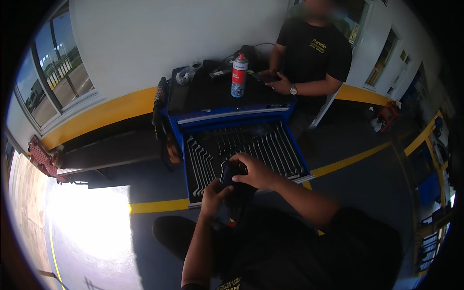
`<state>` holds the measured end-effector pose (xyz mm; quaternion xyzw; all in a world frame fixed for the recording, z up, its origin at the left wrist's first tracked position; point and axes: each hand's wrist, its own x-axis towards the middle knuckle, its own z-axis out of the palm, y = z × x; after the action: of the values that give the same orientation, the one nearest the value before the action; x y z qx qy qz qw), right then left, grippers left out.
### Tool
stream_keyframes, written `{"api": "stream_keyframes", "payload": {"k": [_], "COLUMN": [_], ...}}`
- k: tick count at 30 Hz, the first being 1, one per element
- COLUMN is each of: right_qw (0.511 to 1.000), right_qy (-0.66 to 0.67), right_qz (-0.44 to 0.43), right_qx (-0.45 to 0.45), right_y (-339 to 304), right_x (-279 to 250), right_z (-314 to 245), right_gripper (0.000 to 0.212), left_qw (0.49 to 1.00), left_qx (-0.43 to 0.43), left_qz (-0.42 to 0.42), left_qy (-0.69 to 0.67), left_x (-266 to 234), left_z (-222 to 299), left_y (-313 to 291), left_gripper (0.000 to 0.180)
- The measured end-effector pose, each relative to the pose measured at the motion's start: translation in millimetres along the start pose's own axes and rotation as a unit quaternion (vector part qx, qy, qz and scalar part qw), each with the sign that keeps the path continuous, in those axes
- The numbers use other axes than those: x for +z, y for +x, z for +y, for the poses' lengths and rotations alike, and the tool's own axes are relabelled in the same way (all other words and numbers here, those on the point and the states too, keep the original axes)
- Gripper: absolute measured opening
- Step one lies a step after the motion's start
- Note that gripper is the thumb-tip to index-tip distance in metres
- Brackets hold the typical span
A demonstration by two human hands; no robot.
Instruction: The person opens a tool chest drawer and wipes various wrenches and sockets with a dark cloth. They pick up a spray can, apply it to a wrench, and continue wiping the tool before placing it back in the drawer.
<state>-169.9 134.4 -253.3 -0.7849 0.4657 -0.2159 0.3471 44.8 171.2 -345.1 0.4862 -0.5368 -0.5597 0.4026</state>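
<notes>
Over the front of an open tool drawer (208, 205), both hands are closed on one dark, rounded object (233, 172), whose exact kind I cannot make out. My left hand (212, 197) grips its lower left side, the thumb lying toward the right. From the right, my right hand (254, 173) wraps its fingers and thumb around the upper part. In the drawer lie rows of silver wrenches: bent ones (199, 162) on the left and straight ones (279, 150) on the right. A shiny metal piece shows beside the dark object; whether it belongs to it is unclear.
The blue tool cabinet (227, 116) carries a red, white and blue spray can (239, 76) and a crumpled clear wrapper (185, 75). Behind its right side stands a co-worker (314, 53), hands near the top. A dark bench (111, 153) runs along the wall at left.
</notes>
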Motion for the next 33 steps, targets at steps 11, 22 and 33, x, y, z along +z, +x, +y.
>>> {"api": "stream_keyframes", "payload": {"k": [11, 22, 33], "right_qw": [0.996, 0.997, 0.997], "right_qy": [0.05, -0.061, -0.043], "right_qz": [-0.029, 0.034, -0.019], "right_qx": [0.065, -0.021, -0.061], "right_y": [1.0, 26.9, 17.7], "right_x": [24.2, -11.9, -7.0], "right_z": [43.2, 25.3, 34.6], "right_gripper": [0.043, 0.043, 0.037], "left_qw": [0.999, 0.998, 0.989], "left_qx": [0.011, -0.012, -0.062], "left_qz": [0.012, -0.018, -0.047], "left_qy": [-0.046, -0.066, -0.123], "left_x": [20.3, 10.9, 2.0], "left_z": [-23.5, -15.8, -23.1], "left_y": [7.5, 5.4, 6.5], "left_gripper": [0.024, 0.031, 0.025]}}
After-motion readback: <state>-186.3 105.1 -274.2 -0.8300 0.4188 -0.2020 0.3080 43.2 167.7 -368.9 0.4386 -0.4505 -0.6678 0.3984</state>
